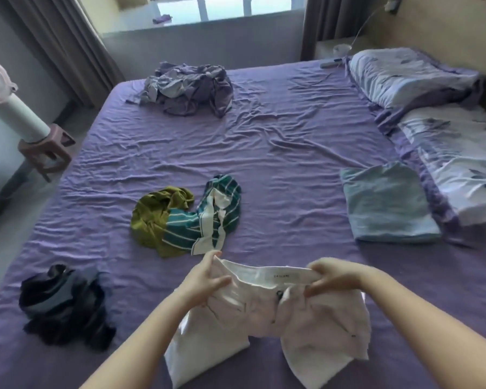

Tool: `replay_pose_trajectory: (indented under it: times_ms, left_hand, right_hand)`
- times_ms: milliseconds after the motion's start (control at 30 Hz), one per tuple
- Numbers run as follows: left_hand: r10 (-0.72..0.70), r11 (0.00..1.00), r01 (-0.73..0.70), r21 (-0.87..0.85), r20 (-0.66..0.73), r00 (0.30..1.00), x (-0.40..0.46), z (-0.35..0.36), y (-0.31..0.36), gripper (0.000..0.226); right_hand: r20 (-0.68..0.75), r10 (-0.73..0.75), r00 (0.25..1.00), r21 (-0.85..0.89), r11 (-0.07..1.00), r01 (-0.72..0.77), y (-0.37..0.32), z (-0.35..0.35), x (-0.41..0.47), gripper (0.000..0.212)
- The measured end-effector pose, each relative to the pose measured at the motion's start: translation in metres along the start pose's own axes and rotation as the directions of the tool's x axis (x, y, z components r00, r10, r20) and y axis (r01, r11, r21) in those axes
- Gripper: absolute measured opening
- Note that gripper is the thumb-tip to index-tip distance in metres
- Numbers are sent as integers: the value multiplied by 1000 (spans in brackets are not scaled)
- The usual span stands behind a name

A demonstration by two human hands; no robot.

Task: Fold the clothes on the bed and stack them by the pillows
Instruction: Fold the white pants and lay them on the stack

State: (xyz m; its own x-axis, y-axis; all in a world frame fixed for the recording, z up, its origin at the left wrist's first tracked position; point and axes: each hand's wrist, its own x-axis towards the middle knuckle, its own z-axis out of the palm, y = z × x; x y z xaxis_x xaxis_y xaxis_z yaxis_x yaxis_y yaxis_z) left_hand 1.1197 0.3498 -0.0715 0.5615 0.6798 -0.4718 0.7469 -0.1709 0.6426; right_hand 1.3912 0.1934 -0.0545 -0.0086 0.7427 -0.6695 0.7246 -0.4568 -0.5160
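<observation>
White shorts [267,329] hang over the near part of the purple bed [278,153], waistband up. My left hand [205,279] grips the waistband's left end and my right hand [331,276] grips its right end. Beyond them lie an olive garment [155,217] and a teal striped garment [216,214], bunched together. A dark crumpled garment [65,304] sits at the near left. One folded light-blue garment [387,203] lies beside the pillows [438,130] on the right.
A crumpled grey-purple heap of cloth [191,88] lies at the far end of the bed. A fan [9,108] on a brown stool [51,147] stands left of the bed. A window, curtains and a bedside shelf are at the far side.
</observation>
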Motion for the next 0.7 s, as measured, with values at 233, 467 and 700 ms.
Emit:
replay_pose_trajectory:
  times_ms: [233, 467, 700]
  left_hand:
    - [-194, 979, 199, 43, -101, 976, 67, 80, -71, 75]
    - [265, 693, -163, 703, -38, 964, 123, 114, -76, 61]
    - [253, 796, -323, 512, 204, 946, 142, 168, -51, 26]
  right_hand:
    - [-319, 8, 948, -416, 897, -148, 53, 72, 93, 43]
    - [-303, -123, 945, -464, 885, -33, 88, 116, 151, 67]
    - [-381, -64, 922, -160, 987, 3, 87, 129, 170, 39]
